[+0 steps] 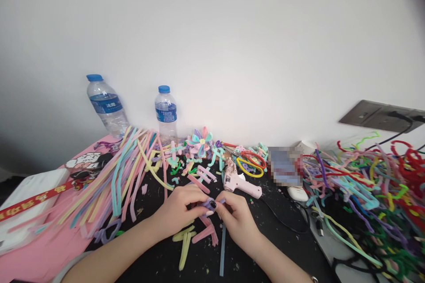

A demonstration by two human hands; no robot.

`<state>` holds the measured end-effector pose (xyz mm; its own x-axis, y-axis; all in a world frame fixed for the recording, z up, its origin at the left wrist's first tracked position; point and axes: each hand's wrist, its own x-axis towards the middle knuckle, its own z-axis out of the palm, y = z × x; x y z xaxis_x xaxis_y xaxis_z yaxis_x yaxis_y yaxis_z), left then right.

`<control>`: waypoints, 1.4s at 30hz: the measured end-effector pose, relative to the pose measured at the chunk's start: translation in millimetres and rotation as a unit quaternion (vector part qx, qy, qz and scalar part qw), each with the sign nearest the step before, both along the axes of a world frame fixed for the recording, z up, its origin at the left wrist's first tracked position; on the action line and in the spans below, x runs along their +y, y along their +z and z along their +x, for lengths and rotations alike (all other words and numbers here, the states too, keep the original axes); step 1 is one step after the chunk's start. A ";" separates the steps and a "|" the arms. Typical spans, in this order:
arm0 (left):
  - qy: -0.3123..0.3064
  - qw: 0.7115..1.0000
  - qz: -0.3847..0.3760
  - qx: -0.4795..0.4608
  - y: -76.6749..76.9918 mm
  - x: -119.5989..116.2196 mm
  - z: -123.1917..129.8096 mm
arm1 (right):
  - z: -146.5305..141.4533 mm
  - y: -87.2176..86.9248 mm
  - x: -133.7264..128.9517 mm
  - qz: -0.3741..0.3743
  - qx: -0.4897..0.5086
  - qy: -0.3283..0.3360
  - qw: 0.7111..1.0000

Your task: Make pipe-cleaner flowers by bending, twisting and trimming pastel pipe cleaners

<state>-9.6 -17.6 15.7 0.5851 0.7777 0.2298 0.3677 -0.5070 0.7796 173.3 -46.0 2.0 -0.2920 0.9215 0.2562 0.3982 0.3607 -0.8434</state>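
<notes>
Both hands meet low in the middle, over the black work surface. My left hand (182,208) pinches a short purple pipe cleaner (208,204) between thumb and fingers. From the other side, my right hand (236,217) grips the same piece; its exact shape is mostly covered by fingertips. Under the hands lie folded pink pipe cleaner pieces (206,233) and folded yellow ones (184,243). A pale blue translucent stick (222,254) lies below my right hand. Just beyond the hands rests a pink glue gun (244,184), its nozzle end stained.
Long pastel pipe cleaners (119,177) spread at left over a pink surface. Two water bottles (166,112) stand by the wall. Behind the hands are a pipe cleaner flower (201,141) and scissors with yellow and red handles (250,167). Tangled coloured pipe cleaners (375,190) fill the right.
</notes>
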 end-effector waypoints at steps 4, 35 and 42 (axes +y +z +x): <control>0.004 0.999 -0.034 0.039 -1.3 -3.6 3.9 | -1.7 2.2 -1.1 0.027 -0.036 0.030 0.999; 0.014 0.925 -0.326 -0.194 -16.0 3.5 5.1 | 97.5 -1.8 67.7 0.136 -0.318 -0.266 0.900; 0.013 0.920 -0.329 -0.212 -17.1 4.5 4.7 | 104.4 -3.2 70.4 0.095 -0.395 -0.279 0.870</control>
<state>-4.9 -13.1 -1.3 0.5313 0.8422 -0.0922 -0.0354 0.1307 0.9908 277.7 24.4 -1.1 0.0335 0.9390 0.3423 0.9844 0.0282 -0.1739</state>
